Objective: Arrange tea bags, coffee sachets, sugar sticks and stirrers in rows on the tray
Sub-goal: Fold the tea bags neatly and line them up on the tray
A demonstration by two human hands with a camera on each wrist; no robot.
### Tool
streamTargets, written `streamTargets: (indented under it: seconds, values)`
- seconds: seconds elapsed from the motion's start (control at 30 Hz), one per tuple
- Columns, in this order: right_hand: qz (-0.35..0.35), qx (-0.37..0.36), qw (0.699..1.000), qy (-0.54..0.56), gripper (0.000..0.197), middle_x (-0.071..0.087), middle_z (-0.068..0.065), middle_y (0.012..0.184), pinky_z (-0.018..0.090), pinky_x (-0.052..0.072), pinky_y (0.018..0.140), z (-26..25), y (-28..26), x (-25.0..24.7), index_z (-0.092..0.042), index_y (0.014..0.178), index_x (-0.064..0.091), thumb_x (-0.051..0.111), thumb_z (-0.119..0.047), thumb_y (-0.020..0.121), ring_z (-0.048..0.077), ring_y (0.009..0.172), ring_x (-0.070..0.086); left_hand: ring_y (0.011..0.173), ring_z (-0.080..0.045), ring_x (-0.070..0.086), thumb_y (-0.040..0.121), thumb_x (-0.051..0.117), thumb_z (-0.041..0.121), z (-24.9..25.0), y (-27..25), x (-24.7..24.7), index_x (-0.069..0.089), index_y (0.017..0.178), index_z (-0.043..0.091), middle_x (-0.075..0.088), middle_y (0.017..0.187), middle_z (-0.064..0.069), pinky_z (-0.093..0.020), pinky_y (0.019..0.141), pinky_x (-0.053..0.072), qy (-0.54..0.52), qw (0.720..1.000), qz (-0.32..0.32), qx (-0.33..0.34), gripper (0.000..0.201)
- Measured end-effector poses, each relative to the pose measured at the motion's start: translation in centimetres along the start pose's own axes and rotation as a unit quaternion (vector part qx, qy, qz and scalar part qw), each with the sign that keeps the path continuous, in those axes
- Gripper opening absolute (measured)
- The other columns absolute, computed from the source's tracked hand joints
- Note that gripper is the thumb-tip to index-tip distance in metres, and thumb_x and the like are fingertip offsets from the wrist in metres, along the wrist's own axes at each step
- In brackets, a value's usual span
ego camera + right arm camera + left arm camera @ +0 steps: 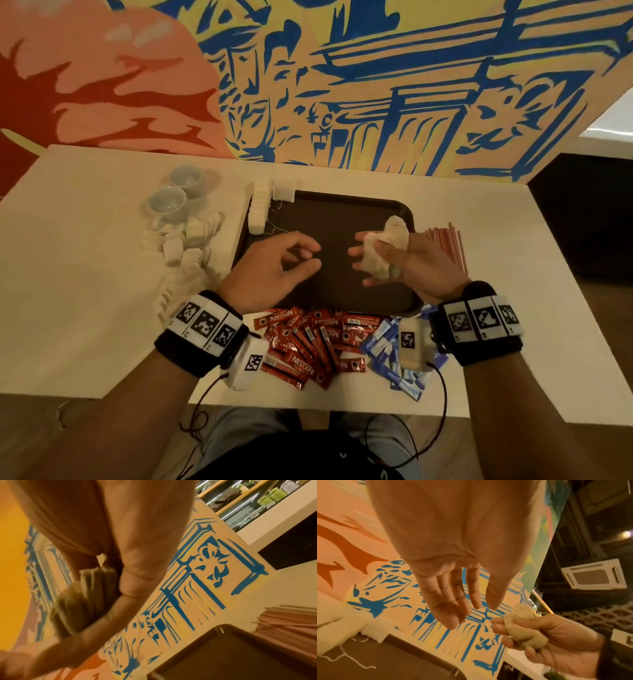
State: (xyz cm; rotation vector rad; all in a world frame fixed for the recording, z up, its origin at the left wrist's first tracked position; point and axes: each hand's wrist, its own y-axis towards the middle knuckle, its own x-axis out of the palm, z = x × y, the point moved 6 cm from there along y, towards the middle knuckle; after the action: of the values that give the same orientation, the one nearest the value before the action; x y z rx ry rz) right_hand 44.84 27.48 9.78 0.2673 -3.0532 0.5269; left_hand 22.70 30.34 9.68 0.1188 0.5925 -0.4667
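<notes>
Nearest the person, at the front edge of the white rectangular table (85, 308), lie a heap of red paper coffee sachets (308, 346) and, just right of it, a heap of blue-and-white sugar sticks (394, 356). Both heaps lie off the tray, touching or almost touching its near rim.

Beyond them sits the dark brown plastic tray (329, 219) with rounded corners. Above its middle the left hand (274, 267) hovers with relaxed, lightly curled fingers that hold nothing. The right hand (404, 263) is beside it, palm up, with thumb and fingers wrapped round a stack of pale white tea bags (380, 250), held above the tray's right half.

Along the tray's far left rim stands a row of white tea bags (260, 209), strings trailing onto the tray. Left of the tray a loose pile of tea bags (188, 246) lies on the table; right of it rests a bundle of thin reddish stirrers (445, 246). Farther left stand two small pale cups (176, 192), before a painted blue, yellow and orange wall (342, 85).
</notes>
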Motion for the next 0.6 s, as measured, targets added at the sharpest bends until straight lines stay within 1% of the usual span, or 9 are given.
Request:
streamTargets:
  seconds: [0.1,0.17,0.23,0.3,0.37,0.43,0.5,0.53,0.6]
  values:
    - [-0.008,-0.027,1.000,-0.012,0.026,0.075,0.015,0.111,0.042,0.063,0.079,-1.1,-0.8,2.7,-0.003,0.118,0.067,0.057,-0.018,0.100,0.031,0.102,0.073,0.095,-0.005,0.068,0.091,0.069,0.041,1.1,-1.2,0.7,0.060,0.127,0.035,0.066,0.103,0.015,-0.031,0.083,0.057,-0.090,0.996,-0.006,-0.001,0.037]
    - [0.005,-0.046,0.999,-0.008,0.021,0.075,0.017,0.104,0.038,0.064,0.073,-1.6,-1.1,4.1,-0.002,0.110,0.070,0.062,-0.017,0.097,0.032,0.094,0.074,0.097,-0.012,0.069,0.091,0.070,0.037,1.8,-2.0,0.8,0.058,0.129,0.033,0.067,0.101,0.013,-0.036,0.076,0.061,-0.154,0.988,0.000,-0.001,0.041]
    - [0.013,-0.066,0.998,0.000,0.021,0.076,0.018,0.099,0.034,0.064,0.069,-1.9,-1.3,5.2,0.000,0.106,0.071,0.065,-0.018,0.096,0.030,0.085,0.074,0.095,-0.016,0.069,0.090,0.071,0.033,2.2,-2.9,0.6,0.059,0.126,0.033,0.067,0.099,0.011,-0.034,0.071,0.061,-0.204,0.979,0.020,0.000,0.038]
    - [0.017,-0.078,0.997,0.004,0.027,0.076,0.019,0.096,0.033,0.063,0.066,-2.0,-1.4,6.1,0.003,0.105,0.072,0.067,-0.021,0.093,0.029,0.083,0.074,0.093,-0.017,0.069,0.091,0.071,0.026,2.4,-3.7,0.1,0.062,0.123,0.032,0.069,0.100,0.007,-0.030,0.068,0.059,-0.231,0.972,0.046,0.007,0.033]
    - [0.016,-0.080,0.997,0.000,0.036,0.074,0.023,0.095,0.033,0.063,0.063,-1.8,-1.4,6.9,0.007,0.104,0.071,0.070,-0.026,0.089,0.030,0.083,0.073,0.091,-0.017,0.069,0.092,0.070,0.021,2.3,-4.3,-0.4,0.066,0.119,0.026,0.070,0.103,0.002,-0.028,0.066,0.058,-0.248,0.966,0.073,0.015,0.028]
    - [0.013,-0.082,0.997,-0.006,0.042,0.073,0.025,0.092,0.032,0.061,0.060,-1.6,-1.5,7.7,0.007,0.101,0.070,0.070,-0.033,0.087,0.033,0.080,0.071,0.089,-0.021,0.069,0.093,0.069,0.018,1.9,-4.8,-0.8,0.070,0.113,0.017,0.072,0.100,-0.003,-0.029,0.065,0.058,-0.262,0.960,0.099,0.007,0.020]
    - [0.008,-0.083,0.996,-0.009,0.042,0.073,0.021,0.086,0.030,0.057,0.055,-1.6,-1.7,8.3,0.002,0.101,0.071,0.069,-0.037,0.086,0.029,0.072,0.067,0.084,-0.024,0.069,0.093,0.069,0.015,1.4,-5.1,-1.2,0.071,0.109,0.012,0.073,0.097,-0.009,-0.031,0.065,0.058,-0.281,0.951,0.125,-0.007,0.017]
    - [0.002,-0.084,0.996,-0.006,0.038,0.073,0.016,0.084,0.029,0.055,0.053,-1.6,-1.8,8.6,-0.002,0.101,0.072,0.070,-0.037,0.085,0.024,0.069,0.064,0.080,-0.023,0.069,0.092,0.069,0.014,1.2,-5.2,-1.3,0.071,0.108,0.010,0.074,0.095,-0.010,-0.031,0.066,0.058,-0.294,0.946,0.136,-0.016,0.017]
    - [-0.012,-0.093,0.995,-0.015,0.030,0.072,0.007,0.080,0.027,0.051,0.051,-1.6,-2.1,9.1,-0.008,0.100,0.072,0.075,-0.032,0.081,0.021,0.069,0.060,0.078,-0.020,0.070,0.091,0.070,0.013,0.8,-5.5,-1.6,0.070,0.107,0.008,0.075,0.094,-0.009,-0.031,0.068,0.059,-0.312,0.937,0.151,-0.035,0.017]
